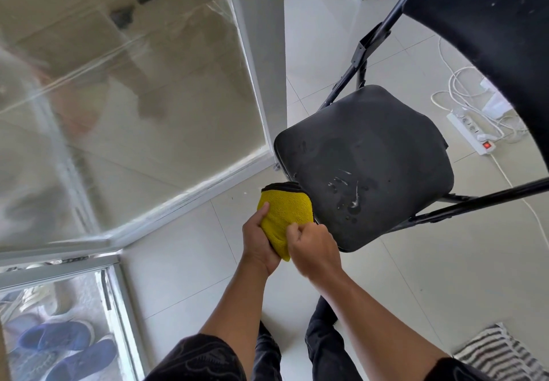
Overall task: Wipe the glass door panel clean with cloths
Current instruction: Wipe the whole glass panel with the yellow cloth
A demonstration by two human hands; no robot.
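One yellow cloth (285,217) with a dark edge sits bunched between both hands, low in the middle of the view, above the pale tiled floor (184,265) and just in front of the near corner of a black chair seat (365,164). The left hand (258,242) grips the cloth from its left side, thumb pressed on the yellow top and fingers wrapped beneath. The right hand (312,247) is curled into a loose fist, clamped on the cloth's right edge. The two hands are close together, with the cloth between them.

To the left, well apart from the cloth, the glass door panel (133,98) fills the upper left of the view. It is set in a white frame (261,54) and shows streaks and hazy reflections. Below it, a lower pane (98,315) shows blue shoes (59,348) on the other side.

To the right, the seat belongs to a black folding chair, and a few wet drops and smears (353,199) lie on its surface near the front. The chair back (490,24) curves across the upper right corner. Behind the chair, a white power strip (469,137) with a red switch lies on the floor among loose white cables (457,89). A grey and white striped mat (502,354) shows in the lower right corner. Dark sleeves and dark trousers frame the bottom edge.
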